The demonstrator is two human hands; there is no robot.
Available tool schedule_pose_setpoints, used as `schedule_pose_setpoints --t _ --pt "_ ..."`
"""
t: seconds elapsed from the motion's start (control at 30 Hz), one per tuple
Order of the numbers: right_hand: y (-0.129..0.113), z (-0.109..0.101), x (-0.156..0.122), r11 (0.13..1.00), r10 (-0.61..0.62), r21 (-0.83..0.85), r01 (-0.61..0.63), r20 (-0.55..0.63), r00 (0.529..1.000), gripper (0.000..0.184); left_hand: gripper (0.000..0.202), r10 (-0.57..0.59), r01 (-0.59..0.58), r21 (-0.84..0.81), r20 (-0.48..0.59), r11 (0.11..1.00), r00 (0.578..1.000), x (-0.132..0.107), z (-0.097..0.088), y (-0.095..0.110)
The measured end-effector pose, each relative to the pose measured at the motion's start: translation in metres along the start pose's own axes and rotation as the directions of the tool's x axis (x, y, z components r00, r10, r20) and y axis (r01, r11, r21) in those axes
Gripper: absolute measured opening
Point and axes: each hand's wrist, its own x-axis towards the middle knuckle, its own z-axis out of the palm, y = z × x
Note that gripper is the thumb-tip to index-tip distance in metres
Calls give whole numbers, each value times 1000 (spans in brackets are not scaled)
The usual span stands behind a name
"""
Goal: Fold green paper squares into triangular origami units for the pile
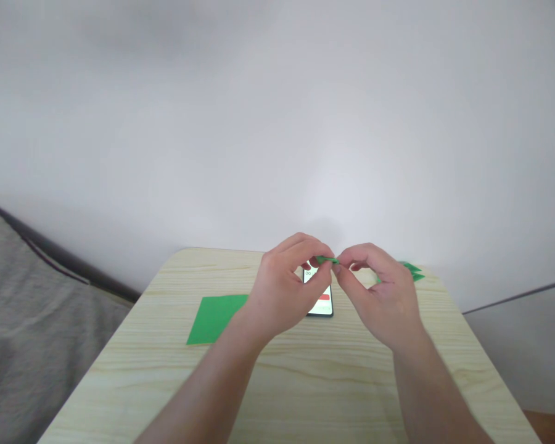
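My left hand (pixel 287 287) and my right hand (pixel 382 296) meet above the middle of a light wooden table (pixel 305 382). Both pinch a small folded green paper piece (pixel 327 259) between thumb and fingertips, held a little above the tabletop. Directly beneath the hands lies a phone (pixel 319 299) with a lit white screen and a red bar on it, partly hidden by my fingers.
A flat green paper sheet (pixel 215 317) lies on the table left of my left hand. More folded green paper (pixel 411 270) sits near the far right edge, behind my right hand. A white wall stands behind; grey fabric (pixel 32 320) is at the left.
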Motion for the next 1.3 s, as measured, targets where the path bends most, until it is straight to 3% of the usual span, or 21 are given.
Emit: schedule_pose_setpoints --t 0.23,0.4,0.67,1.3 --pt "0 1 -1 1000 -6 -2 6 -2 1000 7 18 8 -10 41 60 999 998 0 -1 2" --pt "-2 0 -2 1000 -17 -4 17 -14 1000 10 19 -6 5 20 40 1000 999 -1 3 3" --pt "-3 4 -5 981 107 167 -101 -26 994 12 17 -11 12 -11 33 1000 999 -1 3 4" --pt "-16 3 -2 975 158 168 -142 -84 984 13 15 -9 9 -70 0 998 1000 -2 6 3"
